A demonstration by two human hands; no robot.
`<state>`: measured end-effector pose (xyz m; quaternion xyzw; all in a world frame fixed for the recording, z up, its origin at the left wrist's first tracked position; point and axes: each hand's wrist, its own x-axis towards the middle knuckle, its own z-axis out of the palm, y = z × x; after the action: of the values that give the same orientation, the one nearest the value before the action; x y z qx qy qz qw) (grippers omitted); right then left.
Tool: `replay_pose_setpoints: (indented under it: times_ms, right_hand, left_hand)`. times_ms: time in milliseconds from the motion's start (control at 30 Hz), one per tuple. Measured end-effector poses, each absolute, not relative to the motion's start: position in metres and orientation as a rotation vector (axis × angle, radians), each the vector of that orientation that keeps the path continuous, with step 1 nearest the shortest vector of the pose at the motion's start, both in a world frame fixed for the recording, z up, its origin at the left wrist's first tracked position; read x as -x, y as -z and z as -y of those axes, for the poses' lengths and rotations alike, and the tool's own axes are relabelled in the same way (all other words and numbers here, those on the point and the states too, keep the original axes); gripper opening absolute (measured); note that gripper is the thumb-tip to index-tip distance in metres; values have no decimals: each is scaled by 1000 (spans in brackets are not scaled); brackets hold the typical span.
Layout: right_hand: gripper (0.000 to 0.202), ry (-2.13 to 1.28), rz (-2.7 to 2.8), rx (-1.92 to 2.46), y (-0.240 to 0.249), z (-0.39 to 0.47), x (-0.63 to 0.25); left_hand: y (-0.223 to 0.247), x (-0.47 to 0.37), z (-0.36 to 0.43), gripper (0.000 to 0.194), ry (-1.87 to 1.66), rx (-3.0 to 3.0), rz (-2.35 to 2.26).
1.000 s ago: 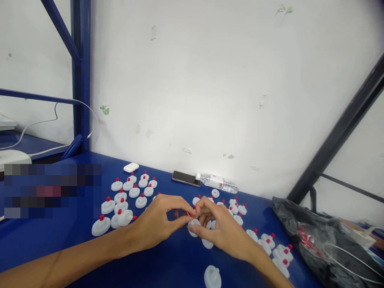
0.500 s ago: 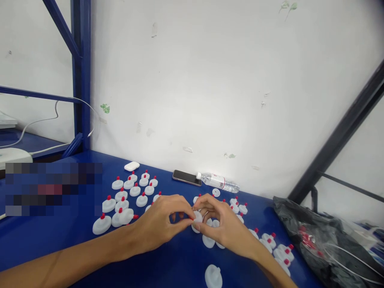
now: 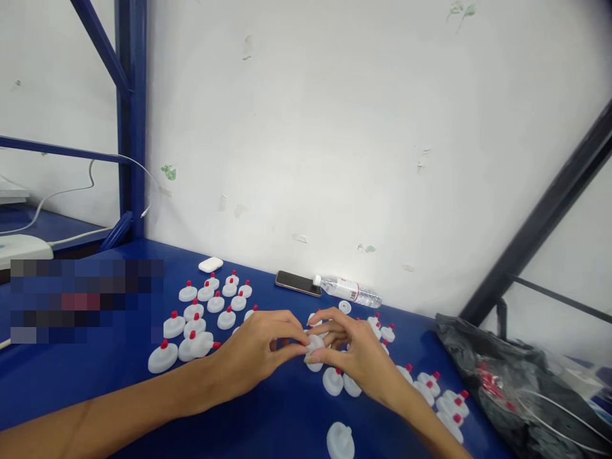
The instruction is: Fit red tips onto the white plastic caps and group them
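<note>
Raised slightly from a second earlier, a white plastic cap [image 3: 315,348] sat between both hands over a blue table [image 3: 268,417]. Left hand [image 3: 258,347] pinched its left end, fingertips nearly together; right hand [image 3: 356,350], thumb and fingers parted around it, gripped its body. Red-tipped caps [image 3: 162,358] stood around; beyond lay a phone [image 3: 298,284] and bottle [image 3: 347,290].

The water bottle [image 3: 349,291] lies on the table [image 3: 272,421], the wall [image 3: 287,146] behind it. Left of the bottle lie the smartphone [image 3: 297,284], just beside it, and farther off the earbud case [image 3: 211,264]. Spout caps [image 3: 163,359] spread front-left, in front and front-right of the bottle; the plastic bag [image 3: 502,370] lies well to its right.
</note>
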<state>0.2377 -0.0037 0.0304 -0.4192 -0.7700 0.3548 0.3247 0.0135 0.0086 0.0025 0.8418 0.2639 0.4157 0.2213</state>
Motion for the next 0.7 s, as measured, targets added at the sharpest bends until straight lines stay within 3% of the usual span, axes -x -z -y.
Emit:
replay_pose_setpoints:
  times_ms: [233, 367, 500, 567, 700]
  right_hand:
    - [36, -805, 2036, 1014, -27, 3, -239]
    - [47, -666, 2065, 956, -26, 8, -239]
    - [50, -441, 2107, 869, -23, 12, -238]
    - [46, -361, 2138, 812, -22, 12, -238]
    - [49, -268, 2198, 744, -20, 9, -236]
  left_hand:
    - [-12, -14, -6, 10, -1100, -2002, -761]
    - [-12, -13, -7, 48, -1031, -1601, -649]
    - [-16, -11, -8, 67, -742, -1291, -402]
    - [-19, -11, -5, 67, -651, -1216, -332]
    - [-24, -13, 0, 46, -676, -1276, -388]
